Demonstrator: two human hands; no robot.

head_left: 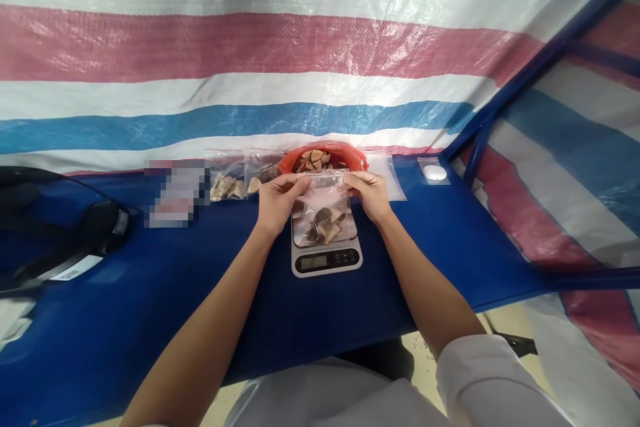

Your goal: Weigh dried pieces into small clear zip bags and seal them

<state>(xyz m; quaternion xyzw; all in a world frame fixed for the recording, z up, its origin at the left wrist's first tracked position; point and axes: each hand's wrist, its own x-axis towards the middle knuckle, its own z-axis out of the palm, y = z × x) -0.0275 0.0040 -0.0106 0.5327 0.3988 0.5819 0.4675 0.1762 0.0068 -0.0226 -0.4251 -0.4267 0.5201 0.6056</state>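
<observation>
A clear zip bag point(325, 217) with several dried brown and pale slices in its bottom hangs or rests over the kitchen scale point(327, 261). My left hand point(281, 197) pinches the bag's top left corner. At the top right corner, my right hand point(369, 192) grips the same bag, so its upper edge is drawn out between both hands. The scale is white with a shiny plate and a dark display panel; I cannot read a number on it. Just behind the hands sits a red plastic bag point(360, 159), its mouth wide, with more dried slices point(316, 160) inside.
Filled clear bags point(227, 185) lie left of the red bag on the blue table point(450, 240). Flat clear bags point(393, 177) lie to its right, near a white oval object point(434, 173). A black strapped object point(100, 233) is at far left; striped sheeting point(250, 47) stands behind.
</observation>
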